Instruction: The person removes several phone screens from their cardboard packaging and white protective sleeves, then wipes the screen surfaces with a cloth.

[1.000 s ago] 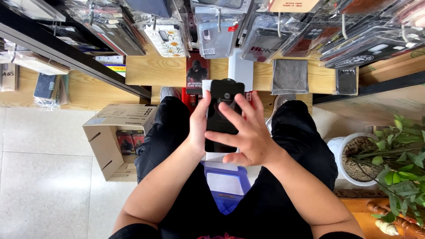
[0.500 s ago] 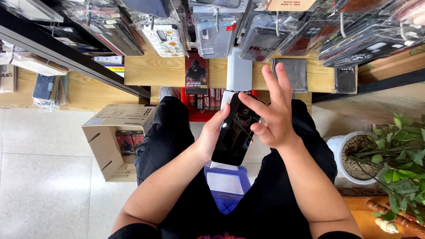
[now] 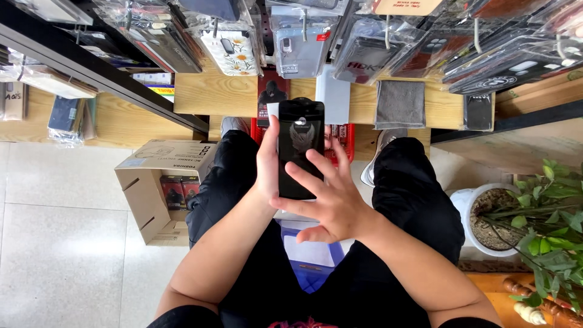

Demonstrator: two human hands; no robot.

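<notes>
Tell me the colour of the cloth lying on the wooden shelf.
Grey; the cloth shows best in the head view, flat on the wooden shelf.

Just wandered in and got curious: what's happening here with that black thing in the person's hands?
A seated person holds a black phone upright over their lap. The left hand grips its edge, while the right hand lies spread across its dark screen. A wooden shelf of hanging packaged phone cases faces them, an open cardboard box sits on the floor nearby, and a potted plant stands opposite.
</notes>
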